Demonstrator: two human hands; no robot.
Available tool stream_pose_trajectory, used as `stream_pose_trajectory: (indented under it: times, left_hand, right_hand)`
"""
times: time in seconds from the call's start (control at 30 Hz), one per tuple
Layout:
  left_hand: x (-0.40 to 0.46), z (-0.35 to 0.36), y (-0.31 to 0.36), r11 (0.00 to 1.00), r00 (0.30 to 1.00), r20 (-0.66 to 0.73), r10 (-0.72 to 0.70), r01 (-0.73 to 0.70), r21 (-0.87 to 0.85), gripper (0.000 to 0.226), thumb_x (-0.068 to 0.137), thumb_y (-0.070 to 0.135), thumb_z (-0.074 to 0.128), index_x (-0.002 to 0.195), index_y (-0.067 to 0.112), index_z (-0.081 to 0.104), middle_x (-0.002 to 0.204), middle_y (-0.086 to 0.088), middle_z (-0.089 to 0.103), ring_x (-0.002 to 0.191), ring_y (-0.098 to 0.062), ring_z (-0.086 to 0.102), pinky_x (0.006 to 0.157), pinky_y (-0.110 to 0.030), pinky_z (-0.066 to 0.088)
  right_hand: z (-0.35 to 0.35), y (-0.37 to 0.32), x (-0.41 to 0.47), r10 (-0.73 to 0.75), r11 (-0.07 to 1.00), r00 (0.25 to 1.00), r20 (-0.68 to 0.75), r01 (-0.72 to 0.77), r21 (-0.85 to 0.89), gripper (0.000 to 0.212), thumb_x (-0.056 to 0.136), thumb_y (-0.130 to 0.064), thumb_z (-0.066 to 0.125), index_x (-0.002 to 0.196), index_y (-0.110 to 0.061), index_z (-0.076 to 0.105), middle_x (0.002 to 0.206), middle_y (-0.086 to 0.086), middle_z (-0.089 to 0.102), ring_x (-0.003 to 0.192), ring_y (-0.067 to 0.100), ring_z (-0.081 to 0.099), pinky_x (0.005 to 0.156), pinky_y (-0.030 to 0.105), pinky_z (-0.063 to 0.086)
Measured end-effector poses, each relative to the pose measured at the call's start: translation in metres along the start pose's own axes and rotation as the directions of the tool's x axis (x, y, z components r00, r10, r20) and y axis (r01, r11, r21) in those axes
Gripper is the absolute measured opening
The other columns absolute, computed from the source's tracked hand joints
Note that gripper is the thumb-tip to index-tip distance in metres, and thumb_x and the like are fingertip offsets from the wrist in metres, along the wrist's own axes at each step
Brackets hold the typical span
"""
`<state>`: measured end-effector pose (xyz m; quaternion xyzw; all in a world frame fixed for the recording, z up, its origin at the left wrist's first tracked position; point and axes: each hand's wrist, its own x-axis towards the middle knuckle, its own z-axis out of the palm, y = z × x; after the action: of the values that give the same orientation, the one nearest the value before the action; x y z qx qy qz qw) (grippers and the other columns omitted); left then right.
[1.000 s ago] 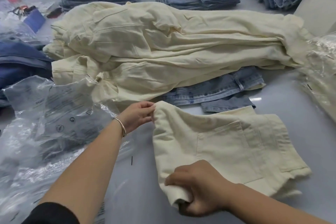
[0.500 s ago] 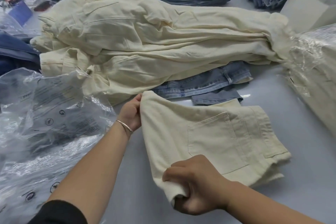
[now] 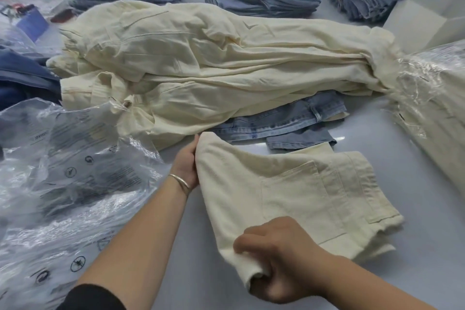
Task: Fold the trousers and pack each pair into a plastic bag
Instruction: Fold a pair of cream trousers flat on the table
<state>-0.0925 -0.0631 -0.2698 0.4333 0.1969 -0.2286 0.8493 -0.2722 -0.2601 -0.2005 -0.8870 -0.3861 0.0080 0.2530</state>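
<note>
Grey worktop (image 3: 377, 284), lower frame: folded cream trousers (image 3: 289, 191) gripped at left edge, left hand (image 3: 187, 161) far corner, right hand (image 3: 279, 259) near corner; plastic bags (image 3: 75, 171) lie left, nearer left hand.

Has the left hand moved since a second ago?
Yes. Against the blue jeans, the left hand swung its wrist right, in along the folded trousers; its fingertips stay at the corner.

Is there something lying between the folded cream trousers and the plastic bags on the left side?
Nothing visible does. The folded cream trousers are gripped by the left hand and the right hand. Only bare table and the left forearm lie between them and the plastic bags.
</note>
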Motion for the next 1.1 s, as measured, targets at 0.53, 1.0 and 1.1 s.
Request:
stream_pose_trajectory:
  times: [0.53, 1.0, 1.1]
  left_hand:
    - [-0.061, 0.009, -0.097, -0.386, 0.809, 0.255, 0.529, -0.038, 0.922, 0.065, 0.093, 0.055, 0.021, 0.152, 0.033, 0.006, 0.161, 0.007, -0.004, 0.148, -0.014, -0.007, 0.117, -0.043, -0.007]
    - [-0.11, 0.025, -0.149, -0.287, 0.866, -0.064, 0.496, 0.233, 0.929, 0.06, 0.097, 0.056, 0.014, 0.15, 0.039, -0.01, 0.151, 0.013, -0.035, 0.142, -0.012, -0.028, 0.117, -0.045, -0.011]
    - [-0.121, 0.026, -0.141, -0.265, 0.871, -0.126, 0.474, 0.277, 0.924, 0.06, 0.097, 0.057, 0.016, 0.15, 0.04, -0.008, 0.157, 0.012, -0.025, 0.146, -0.013, -0.019, 0.119, -0.046, -0.003]
  right_hand:
    - [-0.02, 0.16, -0.018, 0.525, 0.747, 0.842, -0.121, -0.524, -0.409, 0.066, 0.093, -0.064, 0.0, 0.152, -0.035, -0.008, 0.162, -0.004, -0.003, 0.148, 0.014, -0.01, 0.12, 0.039, -0.006]
    - [-0.063, 0.171, 0.022, 0.484, 0.862, 0.821, 0.303, -0.388, -0.325, 0.019, 0.087, -0.029, 0.058, 0.088, -0.017, 0.042, 0.083, 0.0, 0.051, 0.07, 0.019, 0.042, 0.054, 0.03, 0.026]
    - [-0.084, 0.175, 0.04, 0.449, 0.892, 0.82, 0.356, -0.391, -0.225, 0.025, 0.084, -0.032, 0.063, 0.091, -0.017, 0.044, 0.087, 0.0, 0.052, 0.07, 0.017, 0.042, 0.054, 0.03, 0.028]
